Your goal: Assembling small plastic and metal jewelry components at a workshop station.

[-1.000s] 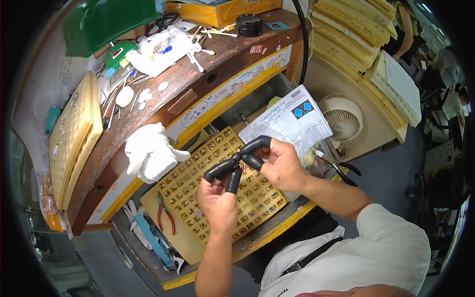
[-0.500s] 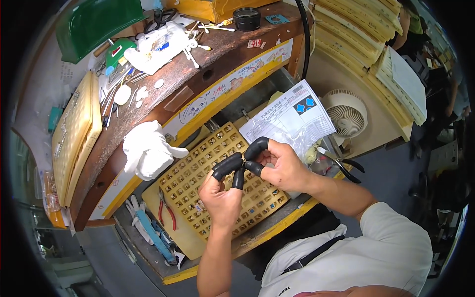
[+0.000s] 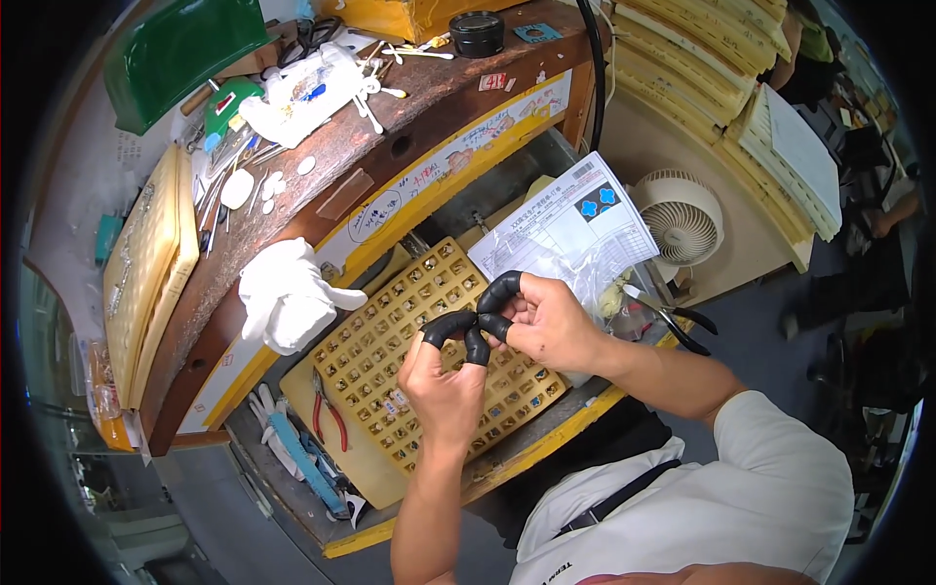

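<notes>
- I'm bringing my left hand [image 3: 444,380] and my right hand [image 3: 541,327] together, with black rubbery covers sheathing the forefinger and thumb of each.
- I'm curling both forefingers and thumbs inward so that their tips are meeting; those tips are hiding the spot between them, so I cannot tell whether either hand is grasping a piece.
- My joined fingertips are hovering over a cream-yellow rectangular tray [image 3: 452,241] with rows of square compartments, many holding small metallic pieces and a few showing blue.
- The tray is lying slantwise in a pulled-out grey drawer with a yellow front edge [image 3: 546,441], its lower right side running near that edge.
- Red-handled pliers [image 3: 336,424] are lying beside the tray's left side, toward the drawer's left end.
- A light-blue strip-like tool [image 3: 305,468] is resting by the drawer's left edge, next to bunched white fabric [image 3: 265,429].
- White printed sheets [image 3: 556,234] are sitting at the drawer's far right corner, with clear crumpled plastic [image 3: 580,273] spreading over their lower part.
- Black-handled pliers [image 3: 673,320] are slanting across the drawer's right end.
- A crumpled white cloth [image 3: 292,297] is draping over the near edge of the worn brown wooden tabletop [image 3: 429,112].
- A round black container [image 3: 477,35] is standing near the tabletop's far right corner, cotton swabs [image 3: 369,107] lying scattered to its left.
- A round white fan [image 3: 682,219] is standing beyond the drawer's right end.
</notes>
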